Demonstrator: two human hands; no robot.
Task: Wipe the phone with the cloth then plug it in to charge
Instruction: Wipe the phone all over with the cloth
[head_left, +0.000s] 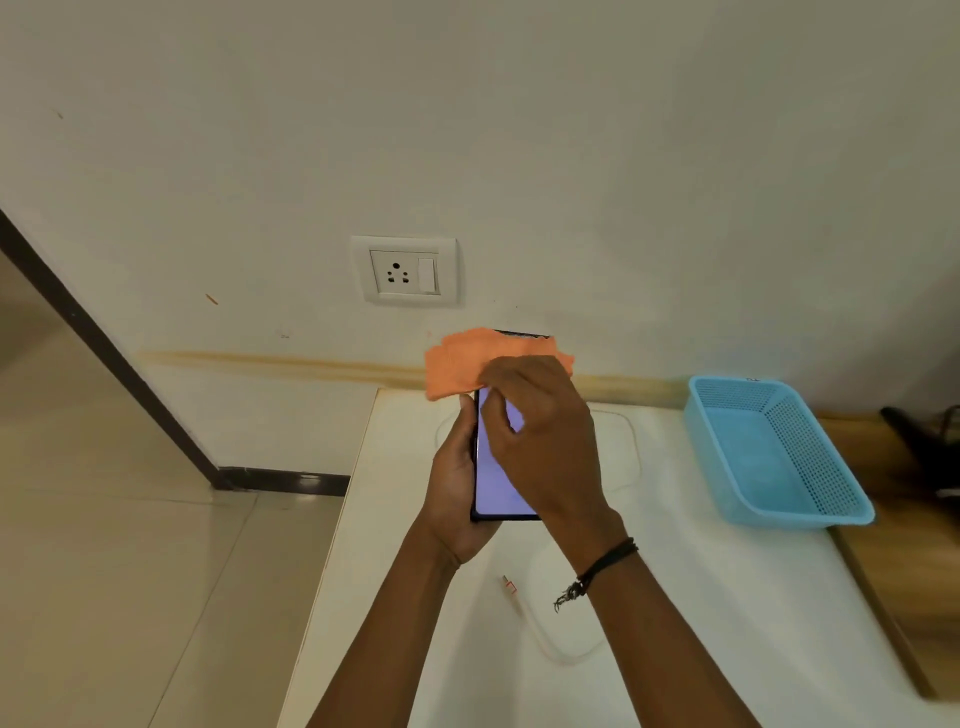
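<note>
A dark phone (496, 467) with a lit pale violet screen is held upright above the white table (701, 597). My left hand (453, 488) grips it from the left side and beneath. My right hand (545, 441) lies over the screen and pinches an orange cloth (457, 364), which covers the phone's top end. A white charging cable (550, 649) lies on the table below my wrists, its plug end (510, 586) with a red marking pointing toward the phone. A white wall socket (405, 271) with a switch sits on the wall above.
A light blue perforated basket (779, 457) stands on the table at the right. The table's left edge drops to a tiled floor (130, 571). A dark door frame (104, 353) runs diagonally at the left. Dark objects lie at the far right edge.
</note>
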